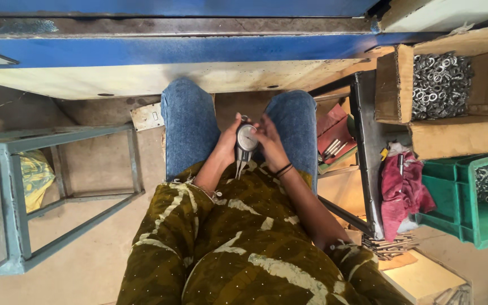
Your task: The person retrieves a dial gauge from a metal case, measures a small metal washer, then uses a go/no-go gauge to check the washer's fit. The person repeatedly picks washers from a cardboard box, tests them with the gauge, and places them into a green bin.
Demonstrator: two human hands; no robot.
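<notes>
Position of gauge: While the person sits, a round dial gauge [247, 138] with a white face and two thin metal legs pointing down lies at the centre of the frame, above the lap and between the two denim-clad knees.
Long axis: The gauge runs top to bottom in the frame, dial toward the upper edge, leg tips toward the lower edge.
Relation to hands: The gauge sits directly between both hands; the left hand [227, 144] borders it on the frame's left, the right hand [270, 144] on the frame's right. Neither is clearly nearer; both touch it.
Left hand fingers: Curled around the dial's left rim, closed on the gauge body. The thumb position is partly hidden.
Right hand fingers: Bent over the dial's upper right edge, fingertips pressed against the rim. Whether they also pinch a small part at the gauge cannot be told.
Wrist detail: Dark bands circle the right wrist [283, 169].
Surroundings, right of frame: A cardboard box [393, 85] holds many small metal rings [441, 85]; a green plastic crate [481, 220] below it holds a few more; a red cloth [399, 192] lies beside the crate.
Surroundings, left of frame: A grey-blue metal frame stand [74, 197] is on the floor, well apart from the hands.
Upper frame: A blue machine edge [170, 51] spans the top.
</notes>
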